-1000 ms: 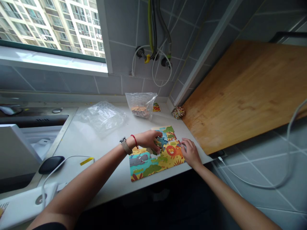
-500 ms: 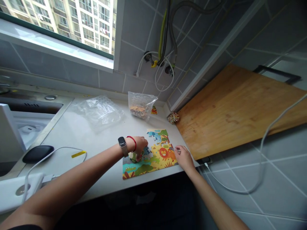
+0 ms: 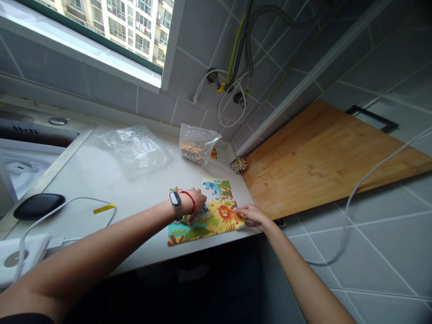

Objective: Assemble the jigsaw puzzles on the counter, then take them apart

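Note:
A jigsaw puzzle (image 3: pixel 216 222) with a lion and other animals lies partly assembled near the counter's front edge. Above its left-centre part, my left hand (image 3: pixel 196 204) reaches down with bent, closed fingers; whatever they grip is hidden beneath it. A dark watch and a red cord circle that wrist. My right hand (image 3: pixel 251 215) rests at the puzzle's right edge, its fingers stretched out and the fingertips touching beside the lions. Blue elephant pieces (image 3: pixel 214 188) join at the upper right of the puzzle, with a gap of white counter to their left.
Behind the puzzle stands a clear bag (image 3: pixel 195 146) of loose pieces, beside a small picture card (image 3: pixel 213 153). Crumpled clear plastic (image 3: pixel 141 148) lies to the left. A wooden board (image 3: pixel 324 166) borders the right side. A black case (image 3: pixel 38 206) and white cable (image 3: pixel 81 198) lie left.
My right hand has come further left onto the puzzle's right edge, fingers straighter. My left hand stays over the puzzle, slightly shifted. The whole view has tilted a little.

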Demonstrator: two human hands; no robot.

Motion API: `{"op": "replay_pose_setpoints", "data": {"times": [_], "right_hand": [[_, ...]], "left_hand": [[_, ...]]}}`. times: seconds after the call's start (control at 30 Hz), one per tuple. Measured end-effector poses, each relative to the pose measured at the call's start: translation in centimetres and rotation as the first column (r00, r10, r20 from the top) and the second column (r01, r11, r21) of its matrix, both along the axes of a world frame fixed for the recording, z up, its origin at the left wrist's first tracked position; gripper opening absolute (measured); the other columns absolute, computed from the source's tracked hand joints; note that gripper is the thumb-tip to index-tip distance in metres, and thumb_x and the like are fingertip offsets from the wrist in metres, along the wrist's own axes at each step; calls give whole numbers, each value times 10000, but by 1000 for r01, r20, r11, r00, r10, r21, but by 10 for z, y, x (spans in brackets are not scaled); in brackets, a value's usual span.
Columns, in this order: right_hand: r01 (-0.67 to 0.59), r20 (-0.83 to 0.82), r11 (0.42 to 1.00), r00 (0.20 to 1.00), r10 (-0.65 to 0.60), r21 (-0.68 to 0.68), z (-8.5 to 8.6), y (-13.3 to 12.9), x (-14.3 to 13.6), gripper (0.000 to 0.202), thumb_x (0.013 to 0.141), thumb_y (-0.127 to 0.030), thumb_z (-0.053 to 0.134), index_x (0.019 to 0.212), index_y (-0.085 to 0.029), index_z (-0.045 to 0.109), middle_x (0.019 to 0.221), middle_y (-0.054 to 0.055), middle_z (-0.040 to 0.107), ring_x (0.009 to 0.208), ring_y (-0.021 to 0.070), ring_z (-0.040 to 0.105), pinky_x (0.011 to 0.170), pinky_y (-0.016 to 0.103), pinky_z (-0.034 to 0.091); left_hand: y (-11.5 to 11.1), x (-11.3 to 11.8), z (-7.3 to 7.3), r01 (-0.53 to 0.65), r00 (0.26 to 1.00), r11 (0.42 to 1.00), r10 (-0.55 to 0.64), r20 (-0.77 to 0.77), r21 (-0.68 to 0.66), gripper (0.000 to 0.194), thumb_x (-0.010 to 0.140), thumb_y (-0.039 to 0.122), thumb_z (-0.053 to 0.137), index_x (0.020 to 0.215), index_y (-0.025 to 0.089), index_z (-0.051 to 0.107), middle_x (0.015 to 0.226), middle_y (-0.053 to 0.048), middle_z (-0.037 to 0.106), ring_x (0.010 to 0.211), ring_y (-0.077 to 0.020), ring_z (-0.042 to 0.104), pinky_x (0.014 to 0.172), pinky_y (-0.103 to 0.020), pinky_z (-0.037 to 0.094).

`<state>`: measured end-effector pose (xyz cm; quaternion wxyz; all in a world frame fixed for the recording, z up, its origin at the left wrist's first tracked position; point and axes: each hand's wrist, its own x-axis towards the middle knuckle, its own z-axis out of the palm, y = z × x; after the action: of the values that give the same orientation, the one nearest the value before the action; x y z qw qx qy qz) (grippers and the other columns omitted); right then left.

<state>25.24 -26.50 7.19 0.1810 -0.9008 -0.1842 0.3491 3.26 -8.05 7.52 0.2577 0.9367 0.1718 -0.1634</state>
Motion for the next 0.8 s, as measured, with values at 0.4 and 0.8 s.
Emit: {"op": "replay_pose_setpoints", "data": {"times": [0.4, 0.8], "right_hand": [[84, -30, 996, 996, -84, 20, -1, 1, -7, 439, 716, -266, 909, 934, -206, 533, 895, 38, 741, 782, 162, 728, 519, 186, 501], [-133, 142, 991, 981, 129, 22, -22, -24, -16, 627, 599, -355, 960, 1067, -201, 572, 815, -6, 696, 771, 190, 720, 567, 223, 497]], "left_hand": [[3, -2, 8, -19, 998, 999, 17, -53, -38, 956, 283, 273, 1054, 1193, 239, 764, 1352, -251, 636, 1203, -532, 563, 872, -733, 524], [2, -4, 16, 20, 995, 1000, -21, -97, -16, 999, 325, 350, 1060, 1258, 216, 726, 1371, -251, 623, 1211, -492, 593, 932, -679, 534]]}}
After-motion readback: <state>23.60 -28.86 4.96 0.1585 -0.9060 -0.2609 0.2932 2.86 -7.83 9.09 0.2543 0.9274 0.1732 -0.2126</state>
